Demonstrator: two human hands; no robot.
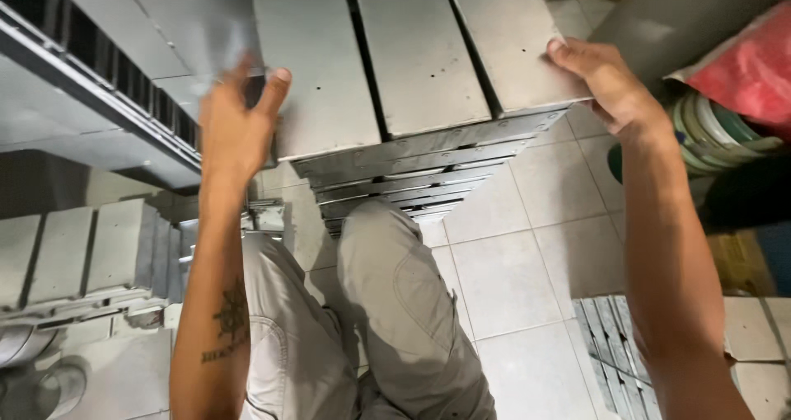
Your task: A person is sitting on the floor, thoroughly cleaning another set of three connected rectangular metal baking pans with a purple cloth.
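Both hands grip the top metal panel [412,57] of a stack on the tiled floor [527,280]: left hand [235,123] at its left edge, right hand [606,78] clamping the right corner, likely steadying it level.

Pale tiled floor [527,280], tall stack of grey metal panels [412,168] on it, shorter stack [78,255] at left

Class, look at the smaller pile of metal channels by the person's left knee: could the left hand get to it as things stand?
Probably yes. The left hand grips the edge of the top panel of the tall stack, while the smaller pile sits low beside that arm, with nothing visibly between them. It would have to let go first.
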